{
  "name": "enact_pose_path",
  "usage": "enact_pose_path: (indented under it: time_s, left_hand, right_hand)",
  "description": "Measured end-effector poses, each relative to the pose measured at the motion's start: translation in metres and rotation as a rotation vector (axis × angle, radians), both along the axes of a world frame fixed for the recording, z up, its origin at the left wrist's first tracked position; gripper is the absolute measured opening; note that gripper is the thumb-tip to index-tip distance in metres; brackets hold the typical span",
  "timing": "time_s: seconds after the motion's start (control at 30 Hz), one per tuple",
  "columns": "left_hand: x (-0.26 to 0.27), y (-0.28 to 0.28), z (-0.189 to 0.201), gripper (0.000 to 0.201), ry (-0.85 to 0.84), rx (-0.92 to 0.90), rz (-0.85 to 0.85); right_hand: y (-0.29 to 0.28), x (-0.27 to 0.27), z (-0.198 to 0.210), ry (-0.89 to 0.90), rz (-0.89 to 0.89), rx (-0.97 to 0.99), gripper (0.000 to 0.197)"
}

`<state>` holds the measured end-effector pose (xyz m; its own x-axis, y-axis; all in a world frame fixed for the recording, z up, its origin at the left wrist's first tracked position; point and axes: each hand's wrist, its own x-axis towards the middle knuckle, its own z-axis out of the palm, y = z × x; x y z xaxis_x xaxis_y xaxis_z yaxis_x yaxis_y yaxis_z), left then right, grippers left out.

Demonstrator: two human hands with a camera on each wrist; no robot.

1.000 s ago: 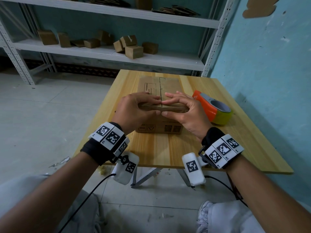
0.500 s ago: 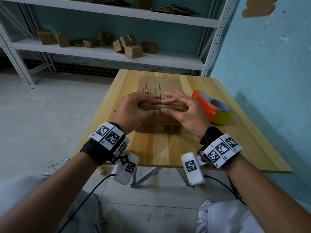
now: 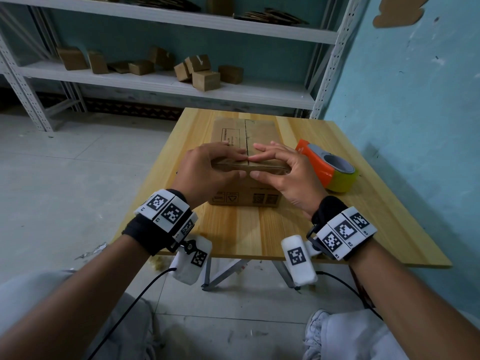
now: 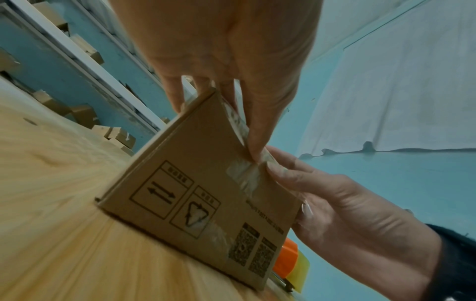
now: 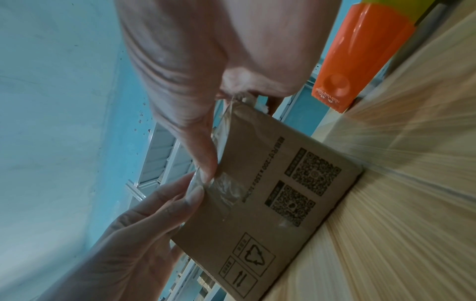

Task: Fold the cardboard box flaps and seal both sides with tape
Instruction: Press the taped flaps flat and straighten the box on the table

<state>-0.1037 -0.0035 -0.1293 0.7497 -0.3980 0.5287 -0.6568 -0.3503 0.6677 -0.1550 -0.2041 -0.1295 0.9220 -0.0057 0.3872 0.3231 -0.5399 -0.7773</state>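
A brown cardboard box [image 3: 233, 131] lies on the wooden table [image 3: 259, 235], its top flaps folded shut and meeting in a centre seam. My left hand [image 3: 241, 166] and right hand [image 3: 253, 166] meet at the middle of the box's near top edge. Each hand has its fingers laid on top and its thumb on the front face, pinching the edge. In the left wrist view a strip of clear tape [image 4: 242, 173] runs over that edge onto the box front [image 4: 195, 193] under both thumbs. The right wrist view shows the same tape [image 5: 226, 187] on the box [image 5: 270, 213].
An orange tape dispenser [image 3: 327, 167] with a yellowish roll lies on the table just right of the box, close to my right hand. A blue wall [image 3: 415, 126] borders the table's right side. Behind stands a white metal shelf [image 3: 155, 84] with several small boxes [image 3: 205, 79].
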Motion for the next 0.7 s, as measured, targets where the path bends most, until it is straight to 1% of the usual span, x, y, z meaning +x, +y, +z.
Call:
enact_pose_path:
  time_s: [0.13, 0.57, 0.7]
  left_hand:
    - [0.003, 0.006, 0.003, 0.035, 0.034, 0.042, -0.040]
    - [0.009, 0.020, 0.009, 0.042, 0.202, 0.082, -0.194]
    - [0.009, 0.020, 0.008, 0.045, 0.185, 0.088, -0.200]
  right_hand:
    - [-0.005, -0.001, 0.002, 0.029, 0.039, -0.011, 0.032]
    - [-0.017, -0.001, 0.006, 0.088, 0.153, 0.001, 0.040]
    - [-0.020, 0.000, 0.005, 0.088, 0.170, -0.031, 0.045]
